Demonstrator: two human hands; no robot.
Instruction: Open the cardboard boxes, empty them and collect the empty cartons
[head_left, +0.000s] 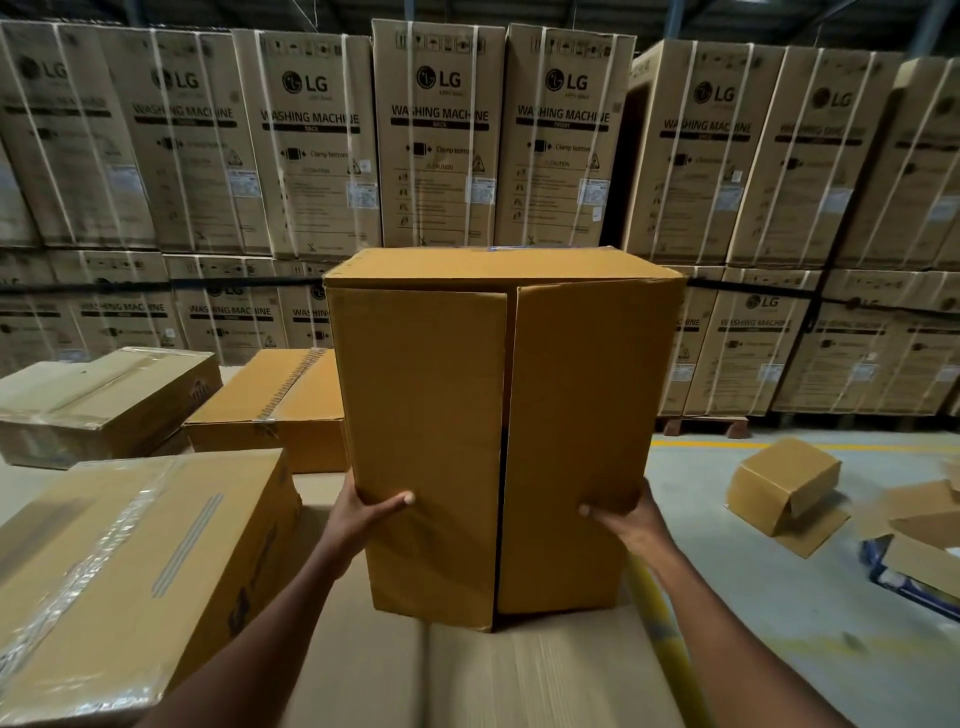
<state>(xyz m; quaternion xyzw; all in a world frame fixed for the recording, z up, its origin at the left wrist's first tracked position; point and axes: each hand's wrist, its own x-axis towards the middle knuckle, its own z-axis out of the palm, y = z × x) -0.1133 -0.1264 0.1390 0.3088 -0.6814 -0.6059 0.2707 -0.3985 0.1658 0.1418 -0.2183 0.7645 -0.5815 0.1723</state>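
A tall brown cardboard box (493, 405) stands on end in front of me, its two flaps facing me with a dark gap between them. My left hand (363, 512) grips its left side, thumb across the left flap. My right hand (626, 514) grips its right side, thumb on the right flap. The box's lower edge rests on flat cardboard (467, 675) under it. A taped box (130, 571) lies at my near left. Two more taped boxes (104, 400) (275, 405) lie behind it.
An opened empty carton (784, 483) lies on the concrete floor at right, with torn cardboard and a blue pack (914, 571) beside it. A yellow tube (660, 623) runs along the cardboard's right edge. Stacked washing-machine cartons (441, 135) wall off the back.
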